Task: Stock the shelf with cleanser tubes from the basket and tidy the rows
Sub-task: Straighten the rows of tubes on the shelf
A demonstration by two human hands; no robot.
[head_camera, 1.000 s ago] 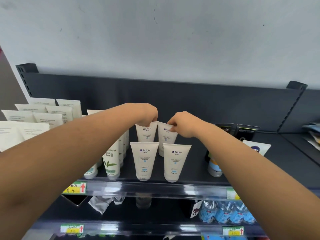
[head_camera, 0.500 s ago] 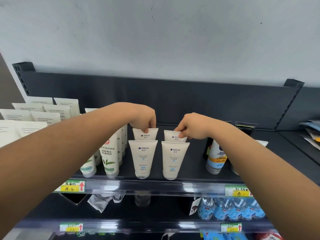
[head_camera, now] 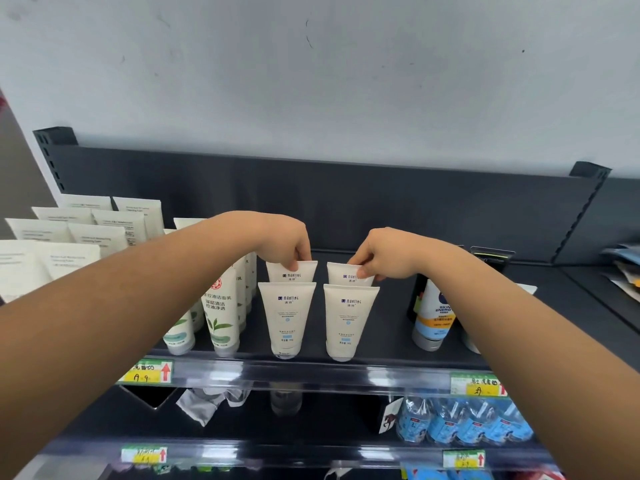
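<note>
Caller: Rail nearest us, price tag clipped at its left end. Right behind it the front tubes stood cap-down, side by side with a gap between them.

Analyst: Those were my worry. Narrow caps, wide tops, nothing bracing them. One nudge from behind and a tube could tip forward over that rail, I'd say.

Caller: Behind them, the action! Left hand pinched the top seam of the left rear tube. Right hand had its fingers curled on the top of the right rear tube. Both tubes were upright on the shelf, each tucked close behind its front partner.

Analyst: So close I couldn't tell whether they touched. That was the danger. Bring either rear tube any farther forward and it would shove the one in front. Let go before the cap sat flat and you'd likely get dominoes.

Caller: Neighbours?

Analyst: Leaf tube stood just left of the row, and the orange tube was off to the right, just beside the right forearm. A careless wrist on the way out could clip that one.

Caller: Beyond the hands, dark shelf ran to the back panel.

Analyst: Room there to set more, I'd judge. The basket wasn't in view, so I couldn't say how many were left to stock.
</note>
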